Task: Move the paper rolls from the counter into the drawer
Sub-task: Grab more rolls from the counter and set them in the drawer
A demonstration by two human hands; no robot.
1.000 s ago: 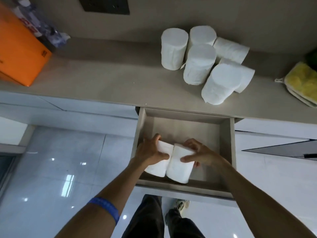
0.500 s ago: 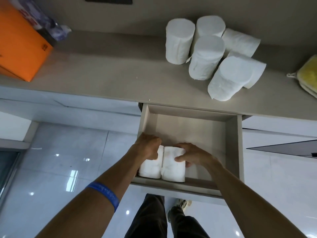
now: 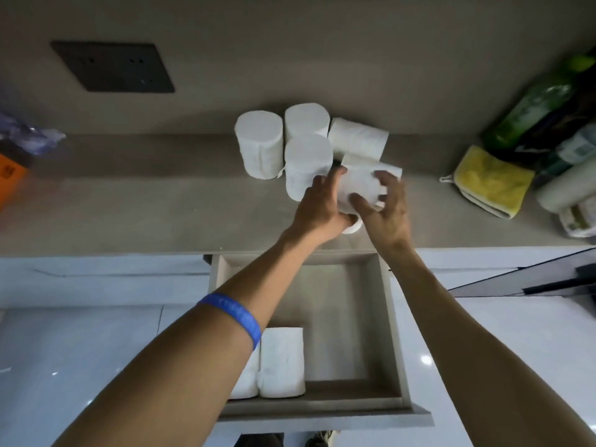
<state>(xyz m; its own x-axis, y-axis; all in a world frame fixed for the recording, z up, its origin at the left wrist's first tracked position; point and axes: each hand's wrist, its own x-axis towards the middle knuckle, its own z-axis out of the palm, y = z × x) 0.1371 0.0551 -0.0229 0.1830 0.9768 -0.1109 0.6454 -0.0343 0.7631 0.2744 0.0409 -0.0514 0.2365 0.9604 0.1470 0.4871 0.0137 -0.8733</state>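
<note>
Drawer: two paper rolls, the left one half-hidden by the forearm. Tabletop: left hand and right hand grasping one roll; grip blurred.

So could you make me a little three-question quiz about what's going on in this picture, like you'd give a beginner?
1. True or false: the open beige drawer already holds white paper rolls.
2. Which item lies on the grey counter right of the rolls? A) folded yellow cloth B) red mug C) silver pan
3. Fill in: the blue wristband is on the ___ arm.

Key: 1 true, two lie side by side at the front left. 2 A. 3 left; the left hand and right hand are both on a counter roll.
</note>
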